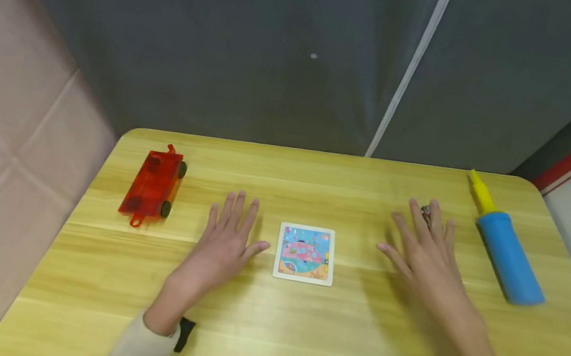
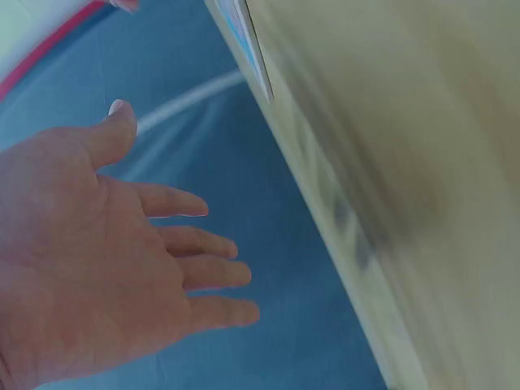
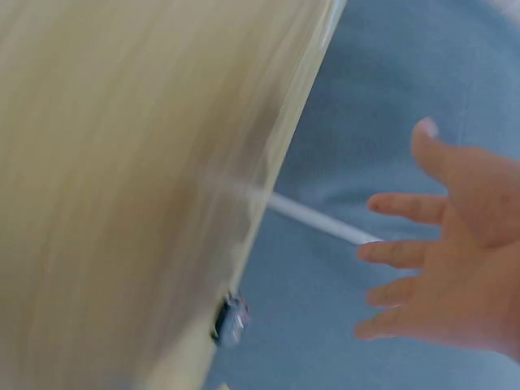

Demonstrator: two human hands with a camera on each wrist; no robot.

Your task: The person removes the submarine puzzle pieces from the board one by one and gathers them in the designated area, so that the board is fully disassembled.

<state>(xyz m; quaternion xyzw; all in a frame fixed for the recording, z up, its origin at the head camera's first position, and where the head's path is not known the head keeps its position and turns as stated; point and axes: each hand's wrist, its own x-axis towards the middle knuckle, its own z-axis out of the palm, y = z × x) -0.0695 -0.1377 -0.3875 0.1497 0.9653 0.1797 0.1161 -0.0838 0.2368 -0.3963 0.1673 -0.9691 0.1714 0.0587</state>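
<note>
In the head view a square picture puzzle [image 1: 306, 254] with a white frame and a sea scene lies flat on the table between the hands. To its left my left hand [image 1: 219, 249] is spread above the tabletop, palm down, holding nothing; the left wrist view shows its bare palm [image 2: 97, 252]. My right hand [image 1: 429, 265] hovers on the other side, fingers spread. Behind those fingers a small dark, patterned object [image 1: 425, 214] is mostly covered. The right wrist view has that small object [image 3: 231, 319] on the table, apart from the hand [image 3: 463, 260]; its kind is unclear.
A transparent red toy wagon [image 1: 151, 184] with black wheels lies at the left of the wooden table [image 1: 292, 343]. On the right is a blue hand pump [image 1: 511, 257] with a yellow nozzle. A grey curtain [image 1: 229, 42] hangs behind the table's far edge.
</note>
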